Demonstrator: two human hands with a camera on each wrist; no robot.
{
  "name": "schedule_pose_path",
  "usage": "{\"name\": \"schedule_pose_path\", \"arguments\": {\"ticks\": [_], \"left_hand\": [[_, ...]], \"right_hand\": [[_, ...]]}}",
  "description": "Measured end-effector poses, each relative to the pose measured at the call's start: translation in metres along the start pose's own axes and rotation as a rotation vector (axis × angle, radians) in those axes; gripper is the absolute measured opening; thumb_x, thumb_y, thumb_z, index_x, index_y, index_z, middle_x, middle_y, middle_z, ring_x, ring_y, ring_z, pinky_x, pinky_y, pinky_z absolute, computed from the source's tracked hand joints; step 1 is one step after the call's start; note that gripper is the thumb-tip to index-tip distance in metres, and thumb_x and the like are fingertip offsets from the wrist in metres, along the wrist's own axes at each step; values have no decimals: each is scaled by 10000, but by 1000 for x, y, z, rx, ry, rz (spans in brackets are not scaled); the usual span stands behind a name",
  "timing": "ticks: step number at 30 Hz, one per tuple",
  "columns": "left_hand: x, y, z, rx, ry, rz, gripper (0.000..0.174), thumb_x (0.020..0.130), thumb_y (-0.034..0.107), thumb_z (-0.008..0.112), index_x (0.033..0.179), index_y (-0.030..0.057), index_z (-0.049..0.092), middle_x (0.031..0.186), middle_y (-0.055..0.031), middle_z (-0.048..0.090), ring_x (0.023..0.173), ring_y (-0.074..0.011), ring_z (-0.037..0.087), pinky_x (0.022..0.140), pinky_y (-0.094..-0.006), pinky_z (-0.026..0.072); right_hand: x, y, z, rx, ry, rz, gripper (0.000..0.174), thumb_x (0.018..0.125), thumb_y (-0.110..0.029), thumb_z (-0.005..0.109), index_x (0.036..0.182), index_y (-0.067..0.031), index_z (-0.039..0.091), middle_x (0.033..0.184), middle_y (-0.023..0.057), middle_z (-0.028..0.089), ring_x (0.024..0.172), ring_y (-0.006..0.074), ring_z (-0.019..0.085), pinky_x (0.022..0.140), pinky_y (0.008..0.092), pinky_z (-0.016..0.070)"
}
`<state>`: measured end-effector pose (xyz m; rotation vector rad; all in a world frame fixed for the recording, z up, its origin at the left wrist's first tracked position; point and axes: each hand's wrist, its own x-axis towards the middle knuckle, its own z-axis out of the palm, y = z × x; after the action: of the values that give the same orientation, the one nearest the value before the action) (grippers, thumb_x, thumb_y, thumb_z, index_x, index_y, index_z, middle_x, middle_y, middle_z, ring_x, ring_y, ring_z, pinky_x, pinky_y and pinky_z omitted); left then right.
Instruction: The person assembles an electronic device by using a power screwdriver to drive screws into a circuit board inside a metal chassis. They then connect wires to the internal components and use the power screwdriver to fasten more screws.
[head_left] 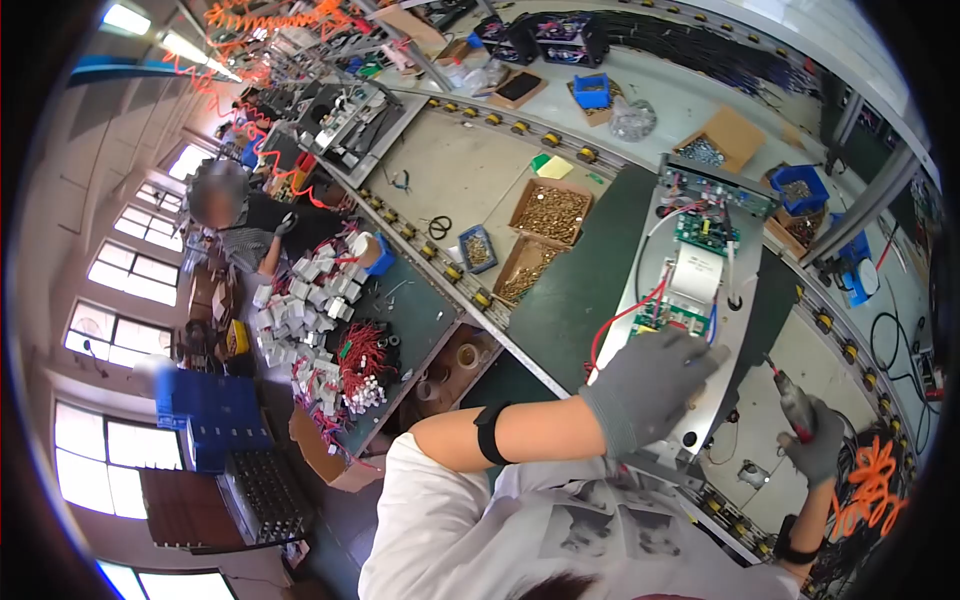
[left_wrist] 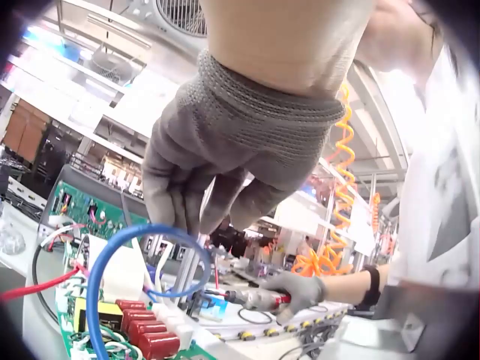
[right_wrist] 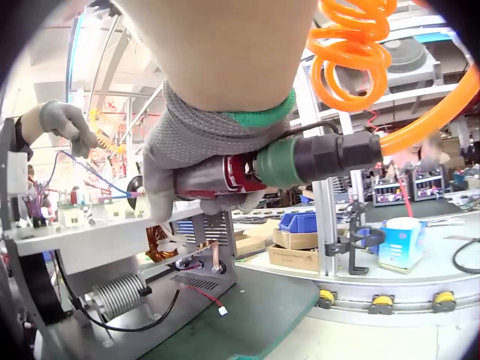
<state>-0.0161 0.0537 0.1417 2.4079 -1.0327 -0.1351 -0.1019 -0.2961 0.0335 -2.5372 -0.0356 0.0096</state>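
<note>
My right hand [head_left: 817,443], in a grey glove, grips a pneumatic screwdriver [right_wrist: 214,178] with a red-and-grey body and an orange coiled air hose [right_wrist: 352,56] at its rear. The tool's bit points away from me, beside the metal chassis [head_left: 722,385]. Over the near part of that chassis reaches my gloved left hand [head_left: 650,390]. Its fingers [left_wrist: 169,199] hang loosely bent down above the parts, and nothing shows between them. The chassis carries green circuit boards [head_left: 708,232], a white block [head_left: 697,274], and red and blue wires [left_wrist: 101,277]. A metal coil [right_wrist: 118,296] shows underneath.
Cartons of brass fasteners [head_left: 551,211] and a blue tray [head_left: 478,248] lie left of the green board [head_left: 565,305]. Roller rails [head_left: 520,127] border the work area. Blue bins [head_left: 798,187] stand behind. Across the left bench, another person [head_left: 255,235] sits by piled white connectors [head_left: 300,310].
</note>
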Motion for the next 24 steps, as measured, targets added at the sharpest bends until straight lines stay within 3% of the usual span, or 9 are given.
{"name": "schedule_pose_path", "arguments": {"ticks": [3,5,9,13,15,19,21,22,24], "left_hand": [[-24,21,4,-143,180,196,497,727,130,574,1212,53,501,1131,-113,541,1085,-272,512,933,-418,409],[-39,37,12,83,386,354,429,766,165,531,1183,65,525,1150,-101,545,1112,-259,509,962,-424,386],[-64,53,45,163,479,349,419,793,181,493,1198,78,512,1171,-112,544,1129,-250,507,966,-424,379],[-90,41,61,243,345,169,401,813,182,489,1203,93,485,971,-103,594,957,-255,586,852,-391,451],[-101,30,51,124,-91,58,404,807,197,519,1197,101,473,829,-76,606,751,-267,624,700,-403,491],[-115,-7,20,-199,-233,-53,423,751,237,606,1132,85,499,778,-130,630,711,-316,635,632,-411,491],[-124,-31,8,-337,-221,-114,483,724,319,650,1128,93,513,817,-137,636,746,-323,635,651,-404,495],[-128,-45,2,-480,-206,-180,549,696,401,694,1125,102,526,856,-144,641,782,-330,636,669,-398,499],[-136,-77,-6,-564,-164,-155,564,697,427,698,1117,89,532,896,-157,639,820,-338,629,692,-396,500]], "right_hand": [[-27,-42,-12,-92,144,-193,606,485,-232,760,1006,19,580,816,150,615,704,301,603,655,341,470],[-33,-96,-22,-44,102,-180,585,485,-218,754,999,4,585,792,142,607,684,299,594,640,345,464],[-40,-161,-15,-147,45,-313,509,486,-172,728,963,-49,601,694,111,560,616,300,550,585,369,438],[-40,-203,1,-258,23,-522,471,472,-161,706,926,-84,603,621,73,499,561,276,501,513,376,356],[-43,-221,9,-315,14,-528,489,473,-188,703,940,-83,603,612,60,495,562,257,504,524,372,344],[-45,-259,17,-381,5,-508,488,527,-268,667,960,-54,593,712,82,528,685,252,549,658,404,399],[-41,-287,18,-651,292,-590,462,577,-269,649,956,-17,571,837,129,532,842,286,545,796,425,412],[-53,-283,28,-596,406,-418,322,635,-166,700,896,-45,557,985,136,556,1039,328,504,901,445,374],[-63,-262,60,-338,837,-226,179,756,-47,654,856,-23,508,893,86,503,910,242,480,887,365,368]]}}
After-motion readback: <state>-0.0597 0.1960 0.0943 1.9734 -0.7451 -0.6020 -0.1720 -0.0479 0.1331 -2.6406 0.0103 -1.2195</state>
